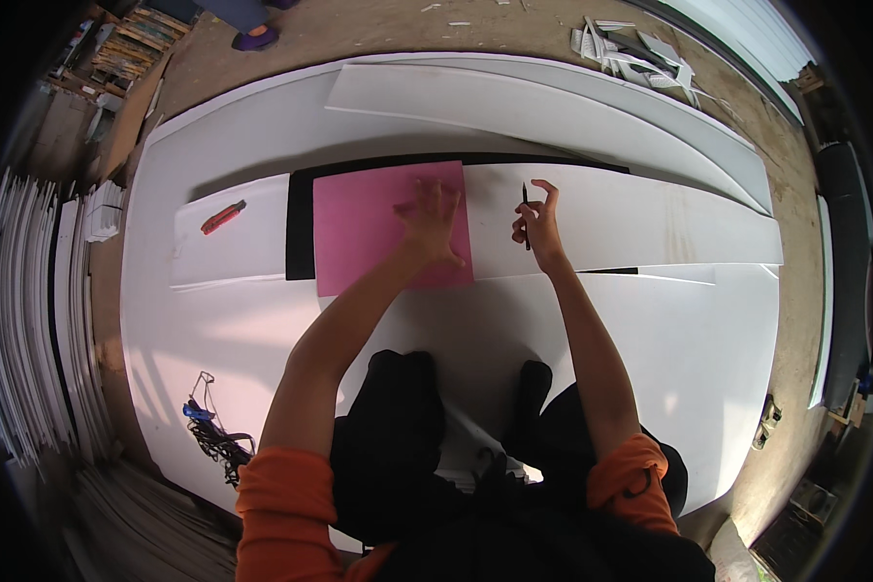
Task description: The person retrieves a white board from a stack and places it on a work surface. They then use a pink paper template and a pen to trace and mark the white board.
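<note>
My left hand (pixel 430 223) lies with fingers spread on the right part of a pink rectangular sheet (pixel 359 233). Between the fingers of my right hand (pixel 541 223) is a thin black pen or pencil (pixel 526 218), held roughly upright in the picture; which of the two I cannot tell. That hand is over a long white board (pixel 640 218), just right of the pink sheet. A black sheet (pixel 301 228) shows under the pink one, along its left side and far edge. To the left, a red utility knife (pixel 224 217) rests on a white board.
Everything lies on a large white panel (pixel 223 339). Another long white strip (pixel 475 97) crosses its far side. A tangle of black cord (pixel 221 446) sits at the near left. White strips (pixel 29 320) are stacked at left; scraps (pixel 640 58) lie far right. A person's foot (pixel 255 39) shows far left.
</note>
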Motion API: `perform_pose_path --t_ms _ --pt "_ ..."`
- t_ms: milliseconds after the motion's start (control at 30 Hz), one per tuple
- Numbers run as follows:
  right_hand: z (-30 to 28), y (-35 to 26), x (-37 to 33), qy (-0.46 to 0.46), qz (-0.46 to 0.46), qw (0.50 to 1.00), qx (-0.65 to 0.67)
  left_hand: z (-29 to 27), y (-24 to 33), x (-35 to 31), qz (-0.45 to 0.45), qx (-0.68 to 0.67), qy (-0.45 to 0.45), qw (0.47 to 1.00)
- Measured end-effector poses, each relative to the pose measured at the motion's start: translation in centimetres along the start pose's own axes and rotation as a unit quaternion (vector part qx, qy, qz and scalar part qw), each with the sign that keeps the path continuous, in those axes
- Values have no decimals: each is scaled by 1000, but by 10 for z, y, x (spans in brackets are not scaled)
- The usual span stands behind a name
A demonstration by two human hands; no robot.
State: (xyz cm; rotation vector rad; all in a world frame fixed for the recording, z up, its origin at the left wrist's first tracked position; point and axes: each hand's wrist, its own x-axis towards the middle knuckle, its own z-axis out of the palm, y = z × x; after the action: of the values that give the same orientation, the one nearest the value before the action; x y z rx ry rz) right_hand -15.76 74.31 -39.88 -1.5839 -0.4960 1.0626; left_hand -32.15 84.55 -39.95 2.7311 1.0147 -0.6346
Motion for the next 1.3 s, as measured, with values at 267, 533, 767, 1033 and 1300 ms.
perform_pose_path --t_ms 267,533,767,1033,1300 --pt "39 3 40 -35 -82 946 310 -12 8 6 -15 -7 -18 1000" --pt "71 14 52 84 -178 978 -63 -8 9 9 -9 -28 -4 1000" --pt "75 33 62 159 -271 932 -179 -9 10 10 3 -73 -4 997" --pt "81 35 66 174 -267 932 -174 -7 8 11 -1 -66 -15 998" --pt "81 41 69 167 -320 907 -216 -5 8 10 5 -83 -15 996"
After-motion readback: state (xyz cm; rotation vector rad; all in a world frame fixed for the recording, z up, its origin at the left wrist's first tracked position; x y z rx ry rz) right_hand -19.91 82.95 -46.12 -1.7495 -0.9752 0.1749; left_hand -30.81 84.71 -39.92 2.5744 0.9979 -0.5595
